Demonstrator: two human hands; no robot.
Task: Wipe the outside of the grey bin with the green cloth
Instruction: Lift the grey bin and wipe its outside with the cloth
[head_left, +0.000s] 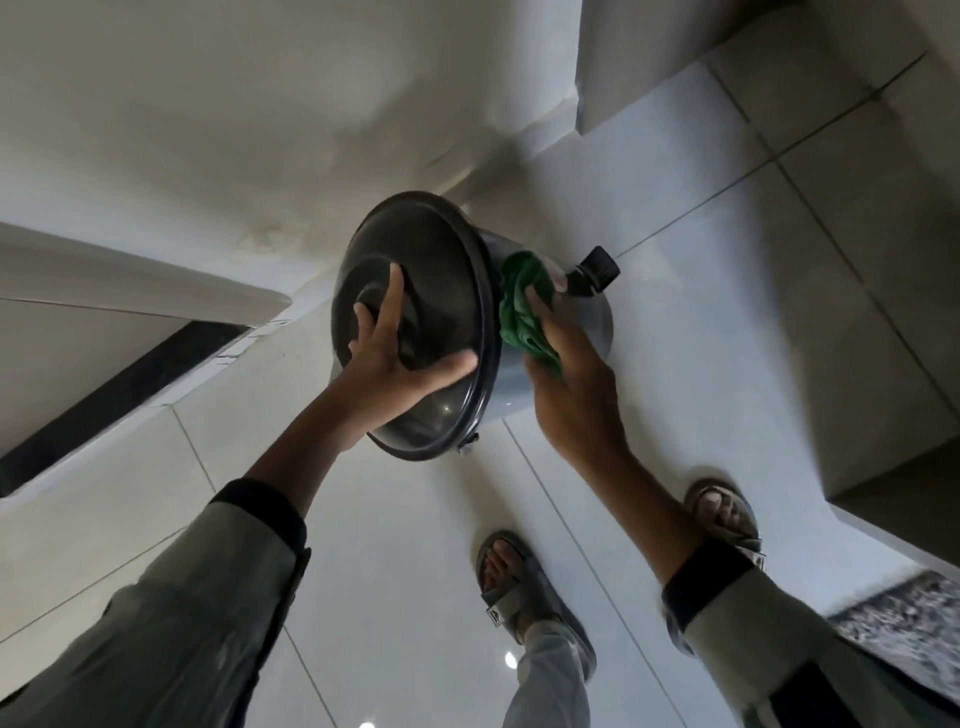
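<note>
The grey bin (587, 338) stands on the tiled floor in the middle of the head view, tilted toward me, with a dark domed lid (441, 270) on top. My left hand (400, 353) rests flat on the lid, fingers spread. My right hand (566, 374) presses the bunched green cloth (519, 306) against the bin's grey side just under the lid's rim. A black foot pedal (597, 270) sticks out at the bin's far side.
White walls (208, 130) close in behind and left of the bin. A tiled step or ledge (883, 467) rises on the right. My sandalled feet (514, 582) stand on glossy floor tiles near the bin. A speckled mat (904, 623) lies at lower right.
</note>
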